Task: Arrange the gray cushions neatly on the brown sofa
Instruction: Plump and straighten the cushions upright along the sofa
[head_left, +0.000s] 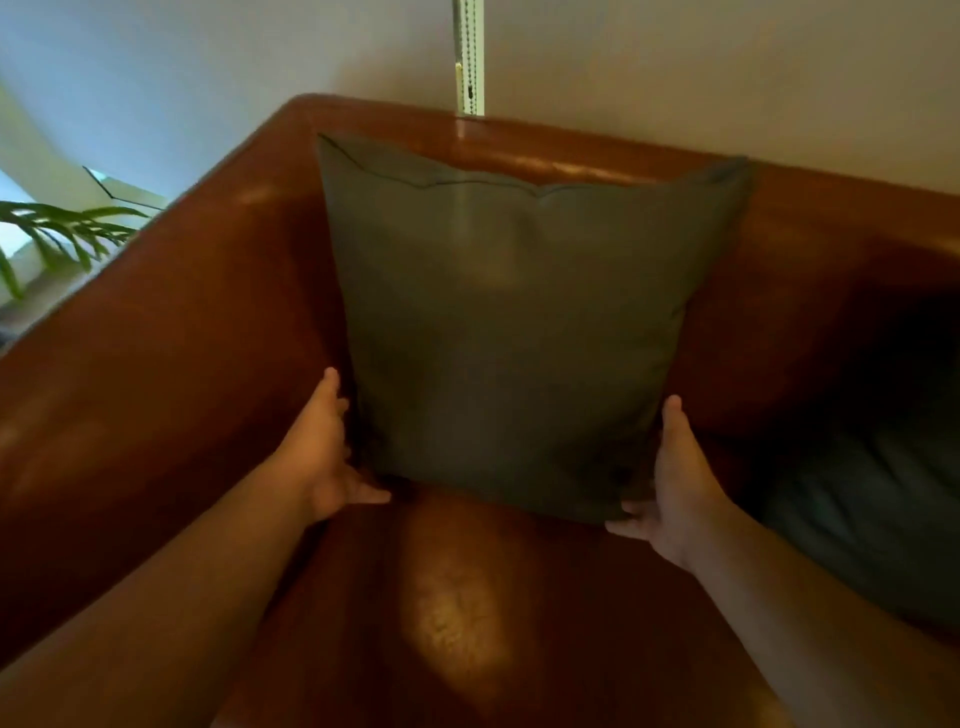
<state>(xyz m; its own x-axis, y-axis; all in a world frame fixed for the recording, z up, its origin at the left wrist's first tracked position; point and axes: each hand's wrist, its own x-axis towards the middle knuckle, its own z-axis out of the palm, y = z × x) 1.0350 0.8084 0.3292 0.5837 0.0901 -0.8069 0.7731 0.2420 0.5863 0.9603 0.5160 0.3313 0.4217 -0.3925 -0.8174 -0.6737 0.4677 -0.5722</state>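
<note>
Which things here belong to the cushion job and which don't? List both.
Job: upright cushion, second cushion lying at right, sofa, left hand, right hand.
Not: plant, cord on the wall.

The upright square gray fabric cushion (511, 332) is filling the brown leather sofa's (156, 364) left corner; the front seat edge is lying open, a second dark cushion (872, 519) is blocking the right.

Cushion (511, 332): upright on your sofa (156, 364) seat, leaning on the backrest, near the left armrest.
Left hand (324, 447): at its lower left corner.
Right hand (670, 483): at its lower right corner.
Second cushion (872, 509): lying to your right.
Plant (62, 234): beyond the armrest.
</note>
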